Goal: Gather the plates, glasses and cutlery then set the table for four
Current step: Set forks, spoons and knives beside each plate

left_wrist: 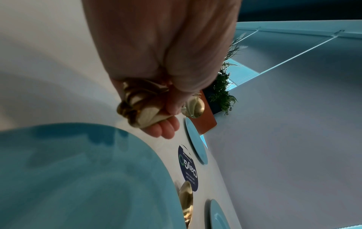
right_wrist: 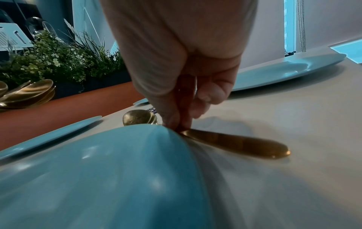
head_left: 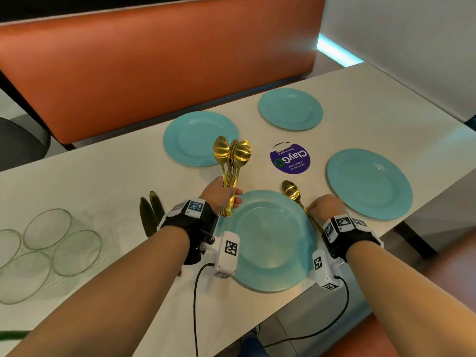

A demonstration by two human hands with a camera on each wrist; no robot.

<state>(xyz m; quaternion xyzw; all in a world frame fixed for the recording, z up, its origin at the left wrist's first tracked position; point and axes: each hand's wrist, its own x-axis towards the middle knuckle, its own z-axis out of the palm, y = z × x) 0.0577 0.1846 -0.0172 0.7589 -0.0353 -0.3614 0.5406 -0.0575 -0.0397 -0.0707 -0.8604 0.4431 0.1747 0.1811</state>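
Observation:
Several teal plates lie on the white table (head_left: 103, 176); the nearest plate (head_left: 268, 240) is right below my hands. My left hand (head_left: 222, 195) grips a bundle of gold spoons and forks (head_left: 231, 161) upright at that plate's left rim, seen close as the bundle (left_wrist: 141, 106) in the left wrist view. My right hand (head_left: 325, 206) pinches the handle of a single gold spoon (head_left: 292, 191) that lies flat on the table against the plate's right rim; the spoon (right_wrist: 235, 142) shows under my fingers (right_wrist: 176, 119). Gold knives (head_left: 150, 215) lie left of my left wrist.
Several clear glasses (head_left: 49, 251) stand at the left of the table. A purple round sticker (head_left: 289, 158) marks the table's middle. An orange bench back (head_left: 154, 60) runs along the far side. The table's near edge is close below my forearms.

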